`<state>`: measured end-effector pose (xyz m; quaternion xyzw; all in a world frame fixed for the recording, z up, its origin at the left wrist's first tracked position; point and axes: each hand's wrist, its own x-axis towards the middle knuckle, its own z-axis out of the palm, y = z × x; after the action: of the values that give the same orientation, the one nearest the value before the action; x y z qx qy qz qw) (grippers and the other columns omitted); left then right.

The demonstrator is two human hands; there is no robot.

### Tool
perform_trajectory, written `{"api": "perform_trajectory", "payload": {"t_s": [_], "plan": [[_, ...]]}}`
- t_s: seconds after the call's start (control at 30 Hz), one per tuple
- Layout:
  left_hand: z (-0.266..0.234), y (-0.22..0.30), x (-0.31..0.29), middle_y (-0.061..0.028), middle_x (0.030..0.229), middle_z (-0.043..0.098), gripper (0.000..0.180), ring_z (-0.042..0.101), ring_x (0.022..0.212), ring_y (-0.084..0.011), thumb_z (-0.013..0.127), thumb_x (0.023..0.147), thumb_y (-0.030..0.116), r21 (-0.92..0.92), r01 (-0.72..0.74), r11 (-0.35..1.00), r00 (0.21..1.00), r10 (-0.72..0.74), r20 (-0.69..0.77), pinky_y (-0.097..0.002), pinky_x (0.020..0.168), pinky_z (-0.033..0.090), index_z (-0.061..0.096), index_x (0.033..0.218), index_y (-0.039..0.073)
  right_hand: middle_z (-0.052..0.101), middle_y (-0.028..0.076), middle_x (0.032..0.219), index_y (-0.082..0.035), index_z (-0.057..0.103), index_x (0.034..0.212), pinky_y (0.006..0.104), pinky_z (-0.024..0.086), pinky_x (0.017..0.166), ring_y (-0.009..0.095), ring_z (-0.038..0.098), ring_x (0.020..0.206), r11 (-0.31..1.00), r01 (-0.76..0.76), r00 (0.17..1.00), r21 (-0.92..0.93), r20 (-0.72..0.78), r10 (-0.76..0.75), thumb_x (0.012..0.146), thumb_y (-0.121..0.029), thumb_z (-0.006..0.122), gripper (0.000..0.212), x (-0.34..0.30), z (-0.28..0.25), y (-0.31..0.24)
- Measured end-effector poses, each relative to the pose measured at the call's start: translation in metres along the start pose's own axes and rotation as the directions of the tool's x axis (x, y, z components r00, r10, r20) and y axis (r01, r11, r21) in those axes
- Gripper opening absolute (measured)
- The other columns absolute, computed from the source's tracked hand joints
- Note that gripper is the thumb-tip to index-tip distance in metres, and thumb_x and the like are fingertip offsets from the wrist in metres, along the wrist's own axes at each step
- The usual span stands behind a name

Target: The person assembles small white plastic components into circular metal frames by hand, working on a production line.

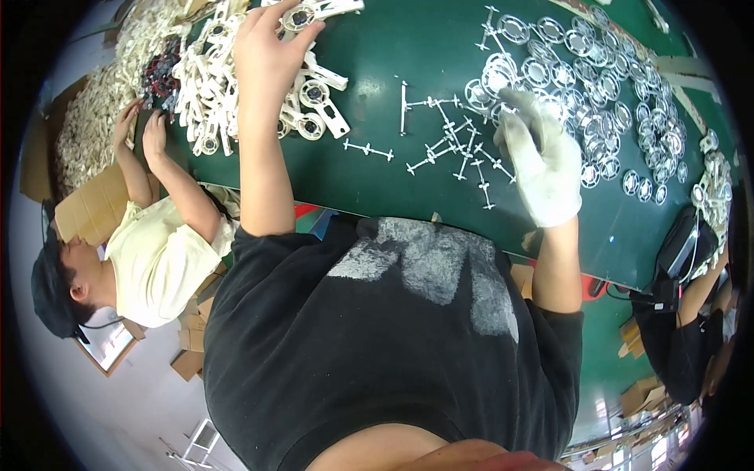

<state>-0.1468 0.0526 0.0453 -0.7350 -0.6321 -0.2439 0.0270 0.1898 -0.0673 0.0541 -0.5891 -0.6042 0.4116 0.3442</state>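
Observation:
My bare left hand (267, 51) is at the table's far edge, closed on a white plastic part (334, 9) with a round ring and an arm sticking out to the right. Beneath it and to its left lies a heap of similar white plastic parts (208, 98). My right hand (546, 165), in a white glove, reaches over the near left side of a pile of shiny chrome rings (601, 118). Its thumb and fingers are apart, with blurred fingertips close to the rings. Several thin silvery sprue pieces (452, 137) with short cross-bars lie between my hands.
The green table (377, 63) carries all of these. At left, a co-worker in a pale yellow shirt (161, 263) has both hands by dark small parts (161, 71). Another person (675, 337) sits at right, near a black bag (679, 239). Cardboard boxes (94, 200) stand at left.

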Motion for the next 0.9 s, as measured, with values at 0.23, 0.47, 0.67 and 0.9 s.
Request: {"api": "perform_trajectory", "payload": {"t_s": [0.23,0.47,0.67,0.9], "plan": [[0.006,0.147,-0.053,-0.0102,0.118,0.066,0.065,0.066,0.105,-0.0251,0.091,0.064,0.003,-0.578,-0.477,0.662,0.838,0.541,-0.072,-0.0331,0.088,0.055,0.070,0.126,0.006,0.070,0.014,0.104,-0.013,0.068,0.119,0.0385,0.056,0.083,0.032,0.070,0.094,0.928,0.111,0.991,-0.354,0.105,-0.079,0.087,-0.026,0.072,0.035,0.006,-0.009,-0.008],[0.033,0.219,-0.099,-0.0016,0.120,0.060,0.044,0.061,0.098,-0.0217,0.084,0.075,0.024,-0.622,-0.429,0.655,0.698,0.677,0.233,-0.0361,0.078,0.049,0.064,0.113,0.013,0.058,-0.003,0.072,-0.002,0.070,0.112,0.0209,0.031,0.048,0.002,0.043,0.053,0.974,-0.025,0.749,0.227,-0.641,0.169,0.094,-0.015,0.068,0.023,0.012,-0.072,0.018],[0.048,0.220,-0.110,-0.0024,0.119,0.059,0.042,0.059,0.104,-0.0218,0.078,0.081,0.020,-0.556,-0.460,0.692,0.620,0.699,0.357,-0.0377,0.086,0.053,0.063,0.119,0.014,0.060,-0.003,0.077,-0.002,0.071,0.107,0.0209,0.035,0.053,0.002,0.046,0.059,0.979,-0.098,0.822,0.181,-0.540,0.182,0.093,-0.016,0.068,0.020,0.012,-0.067,0.016],[0.059,0.202,-0.110,-0.0071,0.116,0.061,0.033,0.064,0.100,-0.0275,0.073,0.089,0.019,-0.607,-0.427,0.671,0.691,0.675,0.260,-0.0387,0.080,0.058,0.062,0.118,0.008,0.064,0.001,0.080,-0.001,0.071,0.102,0.0275,0.046,0.064,0.009,0.055,0.069,0.991,-0.062,0.859,-0.120,-0.512,-0.008,0.090,-0.011,0.069,0.017,0.012,-0.059,0.020]]}}
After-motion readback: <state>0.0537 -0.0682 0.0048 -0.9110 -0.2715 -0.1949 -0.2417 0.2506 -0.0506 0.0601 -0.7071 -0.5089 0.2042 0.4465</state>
